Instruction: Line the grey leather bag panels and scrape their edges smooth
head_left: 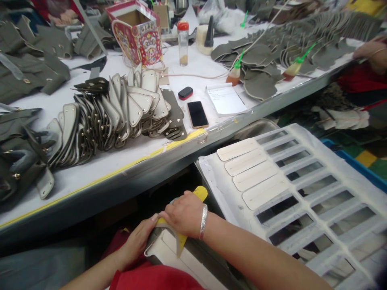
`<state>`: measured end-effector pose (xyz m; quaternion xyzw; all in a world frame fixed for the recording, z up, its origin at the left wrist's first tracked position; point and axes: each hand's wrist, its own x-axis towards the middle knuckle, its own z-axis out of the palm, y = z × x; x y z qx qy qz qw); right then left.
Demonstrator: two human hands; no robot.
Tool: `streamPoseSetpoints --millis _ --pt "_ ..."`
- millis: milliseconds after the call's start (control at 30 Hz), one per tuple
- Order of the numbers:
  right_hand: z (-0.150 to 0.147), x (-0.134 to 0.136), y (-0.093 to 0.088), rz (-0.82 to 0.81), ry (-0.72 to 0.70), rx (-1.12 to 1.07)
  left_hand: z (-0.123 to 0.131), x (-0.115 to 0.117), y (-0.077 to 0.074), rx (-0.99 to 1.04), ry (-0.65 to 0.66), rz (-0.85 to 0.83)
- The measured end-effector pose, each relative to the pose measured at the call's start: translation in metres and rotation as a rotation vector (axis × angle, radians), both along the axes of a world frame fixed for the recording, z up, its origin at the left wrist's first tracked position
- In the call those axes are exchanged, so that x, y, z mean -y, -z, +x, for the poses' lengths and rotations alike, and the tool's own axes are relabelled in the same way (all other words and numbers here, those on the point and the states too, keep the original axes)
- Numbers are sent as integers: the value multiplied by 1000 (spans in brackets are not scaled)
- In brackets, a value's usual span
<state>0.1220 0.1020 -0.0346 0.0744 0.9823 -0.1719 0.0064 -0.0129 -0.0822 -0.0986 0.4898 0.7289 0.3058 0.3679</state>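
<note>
My right hand (pixel 186 213), with a silver bracelet at the wrist, is closed around a curved yellow-and-grey piece (pixel 182 241). A rounded yellow end (pixel 200 193) sticks out beyond its knuckles. My left hand (pixel 139 237) has its fingers together, their tips pressed at the left end of this piece, beside my right thumb; its palm side is hidden. Both hands are over a long pale block or board (pixel 178 262) close to my body. To the right, several off-white rounded strips (pixel 256 177) lie in a row on a white slotted frame (pixel 305 193).
Along the worktable (pixel 121 165) stand bundles of grey-and-white leather-like pieces (pixel 111 108). Behind are a phone (pixel 198 114), a notepad (pixel 226 100), green-tipped bottles (pixel 234 74), a red-capped jar (pixel 183 44) and a patterned red box (pixel 136 34). Another person's arm (pixel 371 52) shows at right.
</note>
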Motion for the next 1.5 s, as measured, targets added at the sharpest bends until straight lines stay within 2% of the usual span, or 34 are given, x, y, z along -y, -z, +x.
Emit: streamPoseSetpoints --millis 100,333,467,567,733,867,1000,1200,1300,1400,1500 --pt "3 1 -1 -6 13 20 0 -7 -10 20 7 -33" --pt "3 0 -3 -36 1 44 11 -36 -45 244 -159 -166" --pt "10 5 -3 -61 61 61 15 -51 -59 384 -66 -206" --pt "20 13 -1 -87 135 58 17 -51 -54 459 -18 -194" --pt "34 23 0 -106 227 67 18 -45 -39 570 -9 -219" --pt "48 25 -4 -86 302 164 13 -43 -42 616 -7 -290" --pt "54 34 -12 -55 389 281 0 -46 -47 520 23 -311" --pt "48 54 -26 24 493 362 -14 -56 -48 625 260 -214" --pt "54 63 -37 23 600 427 -18 -63 -47 571 371 -192" --pt "71 75 -55 -86 761 393 -25 -71 -49 448 461 -133" --pt "90 98 -75 -378 845 218 -34 -74 -57 376 462 -118"
